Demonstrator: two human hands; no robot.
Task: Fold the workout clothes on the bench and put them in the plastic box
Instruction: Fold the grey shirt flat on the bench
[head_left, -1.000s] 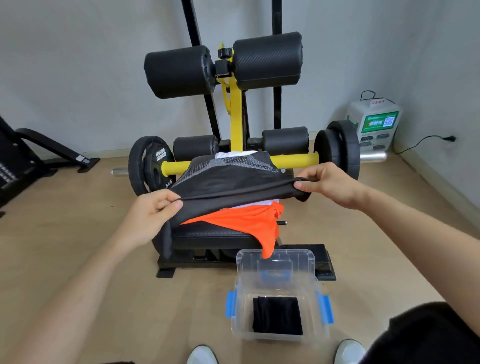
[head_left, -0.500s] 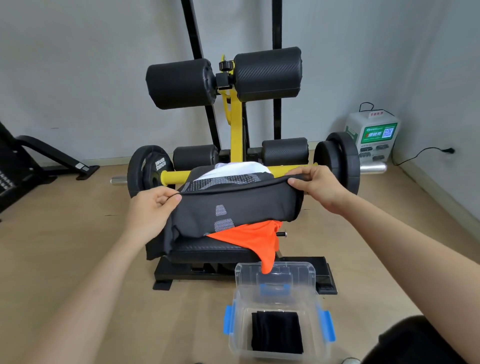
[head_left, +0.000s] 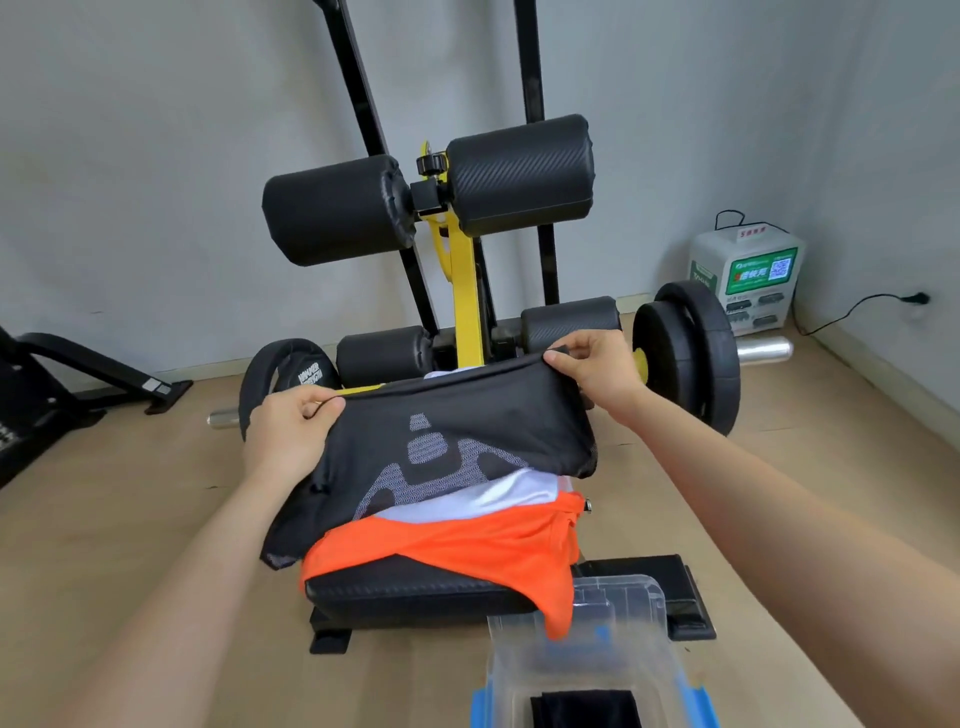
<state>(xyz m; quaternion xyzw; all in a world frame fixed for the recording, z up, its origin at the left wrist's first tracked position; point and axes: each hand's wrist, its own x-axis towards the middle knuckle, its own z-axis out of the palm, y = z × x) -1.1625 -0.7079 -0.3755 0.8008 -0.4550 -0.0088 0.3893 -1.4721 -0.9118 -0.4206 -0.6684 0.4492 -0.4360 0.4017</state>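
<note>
Black shirt (head_left: 457, 447) pinched along its top edge, fingers (head_left: 324, 402) of left hand (head_left: 291, 436) and right hand (head_left: 597, 369) closed on it, stretched over the desk (head_left: 415, 587) to fold straight.

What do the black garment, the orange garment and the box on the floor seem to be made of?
Black garment: thin matte synthetic knit, likely; grey mesh-patterned panels, soft drape. Orange garment: light sports fabric with slight sheen, probably polyester; hangs limp. Box: clear rigid plastic; contents show through, blue latches.
</note>
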